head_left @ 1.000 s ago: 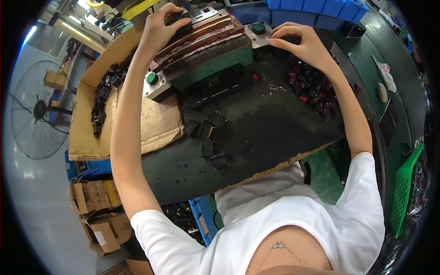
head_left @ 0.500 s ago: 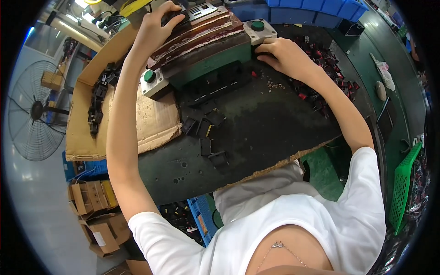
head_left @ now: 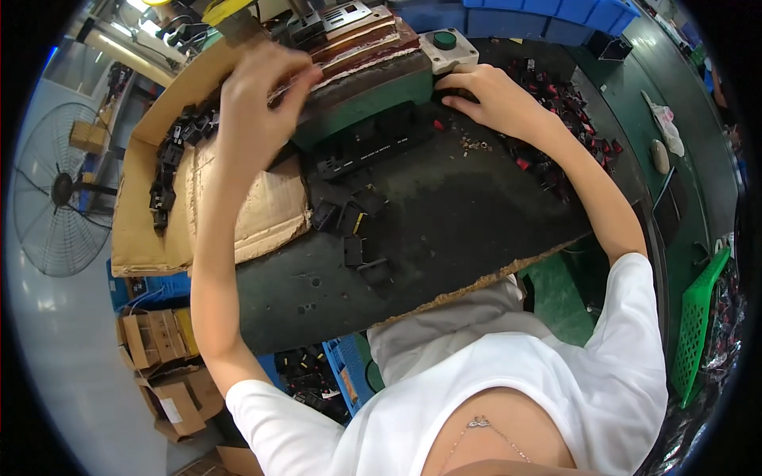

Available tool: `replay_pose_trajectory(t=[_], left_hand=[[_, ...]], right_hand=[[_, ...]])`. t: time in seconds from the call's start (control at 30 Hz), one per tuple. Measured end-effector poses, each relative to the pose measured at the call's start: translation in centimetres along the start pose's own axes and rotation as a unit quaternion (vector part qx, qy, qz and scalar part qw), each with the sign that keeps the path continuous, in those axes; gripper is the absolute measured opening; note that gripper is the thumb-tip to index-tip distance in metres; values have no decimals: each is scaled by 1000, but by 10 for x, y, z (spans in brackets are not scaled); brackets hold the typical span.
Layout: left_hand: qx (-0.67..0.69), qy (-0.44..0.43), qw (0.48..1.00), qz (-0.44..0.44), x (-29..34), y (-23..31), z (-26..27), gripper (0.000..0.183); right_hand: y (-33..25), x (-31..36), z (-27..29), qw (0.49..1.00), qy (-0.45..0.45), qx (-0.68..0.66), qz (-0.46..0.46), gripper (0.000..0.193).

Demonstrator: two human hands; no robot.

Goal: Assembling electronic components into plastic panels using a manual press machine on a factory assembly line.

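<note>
My left hand (head_left: 266,103), smeared by motion, is over the near left side of a layered fixture (head_left: 361,51) with brown slabs and a green base. What its fingers do is not clear. Behind it, a black block (head_left: 305,28) sits beside a slotted metal plate (head_left: 348,16) on top of the fixture. My right hand (head_left: 500,99) rests with bent fingers at the near side of a white box with a green push button (head_left: 444,41). A dark gap shows between its thumb and fingers, and no held thing is visible there.
A long black housing (head_left: 369,151) lies before the fixture. Loose black square parts (head_left: 353,250) are scattered nearer me. Red-and-black switches (head_left: 567,119) pile at right, near small metal pieces (head_left: 476,145). Left stands a cut cardboard box (head_left: 131,238) with black parts; blue bins (head_left: 548,20) line the back.
My left hand has left the black block on top of the fixture and come down toward me, uncovering the block. My right hand has stayed almost in place.
</note>
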State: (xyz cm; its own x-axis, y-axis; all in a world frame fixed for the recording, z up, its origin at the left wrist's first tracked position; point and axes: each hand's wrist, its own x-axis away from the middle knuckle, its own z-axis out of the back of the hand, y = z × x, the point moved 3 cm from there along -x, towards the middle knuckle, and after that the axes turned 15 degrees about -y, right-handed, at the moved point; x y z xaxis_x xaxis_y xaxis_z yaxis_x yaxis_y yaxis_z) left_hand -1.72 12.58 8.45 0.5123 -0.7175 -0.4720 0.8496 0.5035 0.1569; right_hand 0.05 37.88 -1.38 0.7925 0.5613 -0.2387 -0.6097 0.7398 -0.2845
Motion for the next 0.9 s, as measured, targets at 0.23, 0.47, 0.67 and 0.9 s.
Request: replay_pose_trajectory(t=[0.23, 0.47, 0.67, 0.9], left_hand=[[165, -282, 932, 159, 70, 45, -20, 20], [62, -315, 928, 189, 93, 55, -41, 26], [103, -237, 952, 165, 104, 54, -36, 23], [393, -122, 880, 238, 105, 38, -32, 18]], right_hand=[[-3, -2, 7, 996, 24, -76, -33, 12], [-8, 3, 1, 994, -31, -6, -102, 19], [-13, 1, 12, 986, -50, -126, -97, 19], [-18, -10, 47, 811, -79, -574, -82, 29]])
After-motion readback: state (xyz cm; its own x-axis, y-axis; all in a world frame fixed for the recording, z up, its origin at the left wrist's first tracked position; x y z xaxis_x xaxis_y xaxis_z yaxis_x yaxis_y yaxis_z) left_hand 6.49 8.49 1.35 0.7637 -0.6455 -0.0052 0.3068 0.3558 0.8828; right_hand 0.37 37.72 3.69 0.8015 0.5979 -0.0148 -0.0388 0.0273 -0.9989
